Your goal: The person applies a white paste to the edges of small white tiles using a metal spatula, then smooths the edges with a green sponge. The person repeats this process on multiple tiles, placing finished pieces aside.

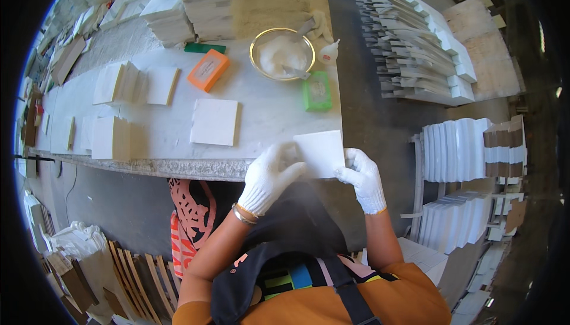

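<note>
A square white tile point(320, 152) is held up at the front right edge of the table. My left hand point(270, 176), in a white knit glove, grips its left side, with the thumb stretched toward the near edge. On the opposite side my gloved right hand point(363, 180) pinches the lower right corner between thumb and fingers. Another white tile point(214, 122) lies flat on the table, left of my hands. Beyond the held tile are a green box-shaped block point(317, 92) and a gold-rimmed bowl point(252, 63) holding white paste and scraper blades.
An orange box-shaped block point(208, 70) and a small white squeeze bottle point(328, 53) stand on the pale slab table point(160, 147). Tile stacks point(110, 138) occupy its left side and back. Racked white slabs point(454, 150) stand on the right, beyond the floor gap.
</note>
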The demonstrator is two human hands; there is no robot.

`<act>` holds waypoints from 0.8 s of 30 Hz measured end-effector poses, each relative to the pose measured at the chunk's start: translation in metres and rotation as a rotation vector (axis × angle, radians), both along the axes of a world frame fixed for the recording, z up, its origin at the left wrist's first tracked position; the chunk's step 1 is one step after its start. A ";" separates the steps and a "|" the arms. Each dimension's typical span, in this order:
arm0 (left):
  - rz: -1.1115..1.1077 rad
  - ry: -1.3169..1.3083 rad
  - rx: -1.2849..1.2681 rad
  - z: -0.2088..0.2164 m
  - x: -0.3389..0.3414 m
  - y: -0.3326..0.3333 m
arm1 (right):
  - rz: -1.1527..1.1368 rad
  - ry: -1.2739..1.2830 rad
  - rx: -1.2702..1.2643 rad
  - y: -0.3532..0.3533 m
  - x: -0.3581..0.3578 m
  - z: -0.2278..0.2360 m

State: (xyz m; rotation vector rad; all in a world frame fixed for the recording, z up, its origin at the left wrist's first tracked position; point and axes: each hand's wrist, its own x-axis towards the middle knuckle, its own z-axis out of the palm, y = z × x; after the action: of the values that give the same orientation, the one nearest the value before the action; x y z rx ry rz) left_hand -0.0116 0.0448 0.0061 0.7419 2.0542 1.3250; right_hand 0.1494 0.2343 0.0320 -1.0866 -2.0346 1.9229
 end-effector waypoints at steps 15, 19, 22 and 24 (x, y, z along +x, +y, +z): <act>0.249 -0.934 0.618 0.005 0.001 -0.055 | 0.303 0.096 0.410 -0.054 -0.057 0.033; 0.247 -1.001 0.653 0.012 0.000 -0.066 | 0.330 0.073 0.422 -0.071 -0.086 0.045; 0.275 -0.912 0.662 0.020 0.004 -0.070 | 0.353 0.031 0.410 -0.077 -0.102 0.053; 0.307 -0.872 0.648 0.019 0.004 -0.073 | 0.332 0.000 0.276 -0.077 -0.108 0.057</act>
State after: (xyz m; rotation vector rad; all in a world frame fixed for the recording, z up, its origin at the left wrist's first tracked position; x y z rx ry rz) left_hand -0.0077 -0.0285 0.0253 0.0168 1.0568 2.0509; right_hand 0.0419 0.1575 0.0889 -0.7232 -2.5163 1.6929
